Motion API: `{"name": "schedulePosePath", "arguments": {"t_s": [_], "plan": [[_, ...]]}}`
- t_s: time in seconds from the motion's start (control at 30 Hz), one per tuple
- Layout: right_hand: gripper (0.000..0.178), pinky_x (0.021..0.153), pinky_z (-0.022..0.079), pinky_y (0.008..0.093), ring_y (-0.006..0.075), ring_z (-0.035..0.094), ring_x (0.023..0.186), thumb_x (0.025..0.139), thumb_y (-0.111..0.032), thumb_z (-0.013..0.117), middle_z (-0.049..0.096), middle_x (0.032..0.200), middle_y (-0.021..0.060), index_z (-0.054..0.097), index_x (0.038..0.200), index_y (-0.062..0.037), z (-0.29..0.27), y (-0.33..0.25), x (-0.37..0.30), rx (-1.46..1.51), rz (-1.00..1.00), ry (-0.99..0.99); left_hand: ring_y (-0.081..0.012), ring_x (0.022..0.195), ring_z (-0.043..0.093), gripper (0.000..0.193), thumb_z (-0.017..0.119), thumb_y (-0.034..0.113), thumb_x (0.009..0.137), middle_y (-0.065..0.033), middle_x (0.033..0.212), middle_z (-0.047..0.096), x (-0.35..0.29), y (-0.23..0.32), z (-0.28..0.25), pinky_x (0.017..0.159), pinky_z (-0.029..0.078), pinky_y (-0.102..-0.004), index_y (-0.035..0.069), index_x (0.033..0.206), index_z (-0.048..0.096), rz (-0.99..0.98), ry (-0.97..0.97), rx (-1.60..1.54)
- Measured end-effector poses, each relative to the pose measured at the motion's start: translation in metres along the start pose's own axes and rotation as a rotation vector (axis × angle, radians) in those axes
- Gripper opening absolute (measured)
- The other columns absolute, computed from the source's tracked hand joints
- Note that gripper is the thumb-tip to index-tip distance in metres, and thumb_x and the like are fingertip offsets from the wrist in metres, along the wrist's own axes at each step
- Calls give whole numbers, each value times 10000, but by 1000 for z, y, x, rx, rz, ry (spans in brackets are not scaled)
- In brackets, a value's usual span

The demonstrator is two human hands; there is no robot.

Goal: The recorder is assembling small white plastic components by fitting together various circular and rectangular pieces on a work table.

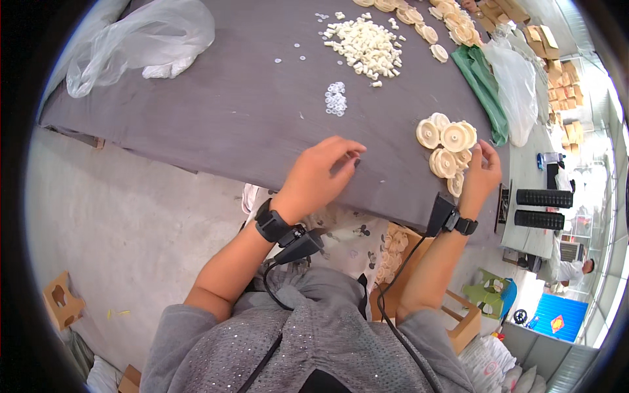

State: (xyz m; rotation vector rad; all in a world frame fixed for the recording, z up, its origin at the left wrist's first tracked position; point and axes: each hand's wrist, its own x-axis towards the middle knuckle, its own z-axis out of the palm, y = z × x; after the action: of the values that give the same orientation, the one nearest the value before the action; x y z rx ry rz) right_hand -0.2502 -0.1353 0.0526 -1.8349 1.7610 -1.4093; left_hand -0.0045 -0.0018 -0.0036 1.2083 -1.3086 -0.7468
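My left hand is over the near part of the dark tabletop, its thumb and fingers bent toward each other. A small dark spot shows at the fingertips; what it is, I cannot make out. On the right, my right hand is beside a cluster of cream plastic wheels, thumb and forefinger slightly apart at the cluster's right edge. No wheel is plainly in its grip. Small clear washers lie in a pile beyond my left hand. Farther back is a heap of small cream plastic bushings.
More cream wheels lie along the far right. A clear plastic bag covers the far left corner, and a green bag lies at the right edge. A cardboard box of cream parts stands below the table's near edge.
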Motion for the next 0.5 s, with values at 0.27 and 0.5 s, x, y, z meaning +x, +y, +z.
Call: {"name": "schedulePosePath", "arguments": {"t_s": [0.27, 0.5], "plan": [[230, 656, 457, 260, 130, 555, 708, 786, -128, 617, 620, 846, 66, 612, 989, -19, 80, -37, -15, 0, -215, -427, -296, 730, 567, 120, 545, 46, 774, -120, 815, 574, -5, -3, 3, 629, 458, -343, 34, 889, 575, 76, -20, 73], [219, 667, 454, 275, 130, 549, 700, 758, -121, 639, 619, 844, 70, 616, 956, -31, 146, -31, -2, 8, -212, -614, -306, 718, 561, 137, 555, 57, 761, -116, 806, 565, -7, -4, 1, 620, 455, -359, 49, 897, 573, 96, -5, 65]]}}
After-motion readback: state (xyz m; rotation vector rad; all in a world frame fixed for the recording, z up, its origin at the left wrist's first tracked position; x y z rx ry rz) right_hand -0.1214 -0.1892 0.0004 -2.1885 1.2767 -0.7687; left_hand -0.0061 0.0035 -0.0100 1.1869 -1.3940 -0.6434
